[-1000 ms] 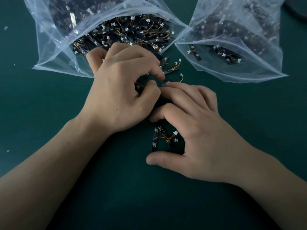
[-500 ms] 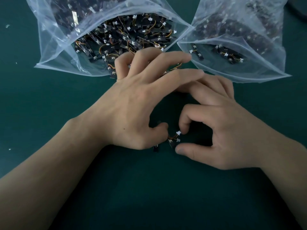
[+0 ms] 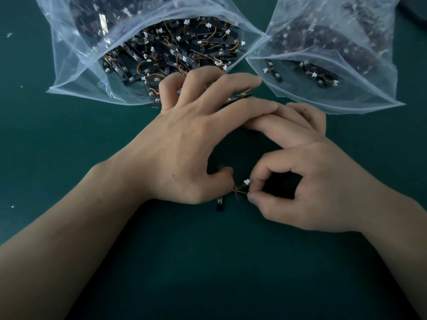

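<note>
On a green counter [image 3: 208, 262], the right hand [image 3: 312, 181] keeps a pinching grip on a small wired module [image 3: 239, 190], front and centre. The left hand [image 3: 184, 153] is released, its fingers spread and its thumb pressing the module. A slow, gentle pull seems best for thin wires. A full bag [image 3: 76, 72], a second bag [image 3: 369, 95] and loose modules [image 3: 240, 94] crowd the space behind.

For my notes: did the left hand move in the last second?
Yes. Against the left bag, the left hand uncurled and spread its fingers rightward, and its thumb swung away from the bag to the wired part the right hand pinches.
</note>
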The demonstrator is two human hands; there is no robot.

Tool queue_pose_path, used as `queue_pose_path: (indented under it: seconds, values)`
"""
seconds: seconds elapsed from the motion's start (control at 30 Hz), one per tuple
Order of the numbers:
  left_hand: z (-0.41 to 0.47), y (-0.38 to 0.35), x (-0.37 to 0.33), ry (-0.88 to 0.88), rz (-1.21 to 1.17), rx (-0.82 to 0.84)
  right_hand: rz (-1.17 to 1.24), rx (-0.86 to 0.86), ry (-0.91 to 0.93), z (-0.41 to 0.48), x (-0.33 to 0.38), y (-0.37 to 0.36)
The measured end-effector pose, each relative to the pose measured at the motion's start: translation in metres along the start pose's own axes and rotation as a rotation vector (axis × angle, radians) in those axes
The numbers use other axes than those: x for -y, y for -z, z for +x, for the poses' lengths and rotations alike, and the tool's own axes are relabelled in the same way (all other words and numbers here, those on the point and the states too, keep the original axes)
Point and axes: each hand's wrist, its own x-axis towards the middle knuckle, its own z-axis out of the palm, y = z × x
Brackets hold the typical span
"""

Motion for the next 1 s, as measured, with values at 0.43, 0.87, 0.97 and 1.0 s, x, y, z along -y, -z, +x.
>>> queue_pose_path:
  seconds: [0.43,0.87,0.97,1.0]
  values:
    - [-0.001,-0.001,0.000,0.011,0.009,-0.025,0.012,-0.106,0.049,-0.001,0.002,-0.002]
    - [-0.002,-0.001,0.001,0.013,0.025,0.003,0.033,-0.202,0.088,-0.004,-0.010,-0.003]
    - [-0.002,-0.001,0.002,0.018,0.027,0.011,0.036,-0.111,0.113,-0.006,-0.014,0.003]
    - [-0.002,-0.001,0.002,0.021,0.029,0.013,0.022,-0.076,0.117,-0.007,-0.014,0.005]
